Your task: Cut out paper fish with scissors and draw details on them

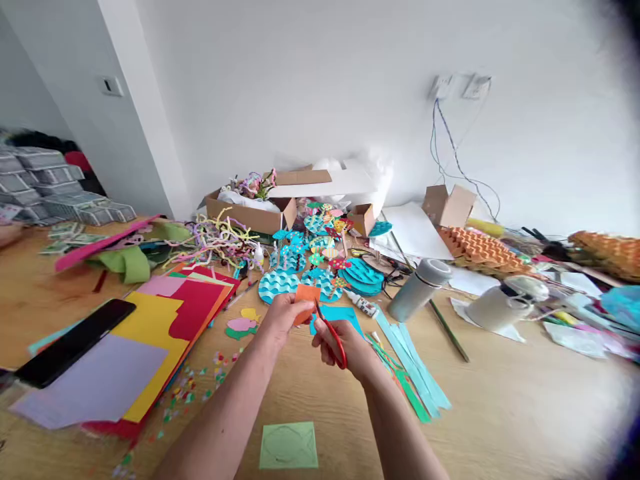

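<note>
Between the fingers of my left hand (284, 316) is a small piece of orange paper (307, 294), held up over the table. My right hand (345, 343) is closed round red-handled scissors (339, 349), whose blades meet the paper's right edge. Behind the paper lie blue wave-patterned paper shapes (275, 285). A blue paper sheet (345, 317) rests just beyond my right hand. Nearer to me, a pale green paper square (289, 445) with a fish-like outline drawn on it lies flat. Left of my hands are fish-shaped cutouts (241, 325) in yellow, pink and green.
Coloured paper sheets (150, 333) and a black phone (75, 341) cover the left side. Paper scraps (187, 387) are scattered beside them. At right stand a grey bottle (420, 291) and a white jug-like container (505, 303), near blue paper strips (413, 367). Open cardboard box (250, 213) behind.
</note>
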Demonstrator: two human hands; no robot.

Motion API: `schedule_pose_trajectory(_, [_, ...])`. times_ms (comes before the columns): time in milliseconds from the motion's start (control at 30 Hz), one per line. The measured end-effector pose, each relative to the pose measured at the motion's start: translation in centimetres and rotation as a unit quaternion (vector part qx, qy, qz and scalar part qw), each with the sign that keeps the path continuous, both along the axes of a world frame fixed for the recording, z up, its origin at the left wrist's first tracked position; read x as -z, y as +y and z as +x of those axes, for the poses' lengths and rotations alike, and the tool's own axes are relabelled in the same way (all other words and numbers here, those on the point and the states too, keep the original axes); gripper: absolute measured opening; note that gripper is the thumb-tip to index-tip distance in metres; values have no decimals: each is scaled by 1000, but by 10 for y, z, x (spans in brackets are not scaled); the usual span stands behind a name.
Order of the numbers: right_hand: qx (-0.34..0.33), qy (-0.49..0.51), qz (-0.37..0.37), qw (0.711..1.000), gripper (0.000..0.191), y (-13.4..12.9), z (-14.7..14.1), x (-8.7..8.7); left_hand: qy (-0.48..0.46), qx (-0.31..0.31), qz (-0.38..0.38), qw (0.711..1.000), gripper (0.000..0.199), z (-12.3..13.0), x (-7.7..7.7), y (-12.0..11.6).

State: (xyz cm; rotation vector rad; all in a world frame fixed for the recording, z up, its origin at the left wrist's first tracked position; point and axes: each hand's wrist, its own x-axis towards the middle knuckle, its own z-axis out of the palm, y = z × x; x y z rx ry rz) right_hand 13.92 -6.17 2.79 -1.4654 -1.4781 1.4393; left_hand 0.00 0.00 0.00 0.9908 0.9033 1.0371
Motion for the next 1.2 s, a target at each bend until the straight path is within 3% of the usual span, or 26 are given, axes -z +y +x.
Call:
schedule_pose_trajectory(533, [-3, -4, -13, 1000, 65, 0, 2, -4, -8, 3, -25, 1000, 24, -1, -10, -2])
schedule_pose_trajectory(833, [-2, -4, -11, 1000, 65, -1, 3, -4, -8, 2, -25, 1000, 25, -1, -6, 1])
schedule_pose_trajectory(1200, [-22, -4, -2, 1000, 65, 0, 7, -1, 15, 31, -14, 999, 24, -7, -14, -3])
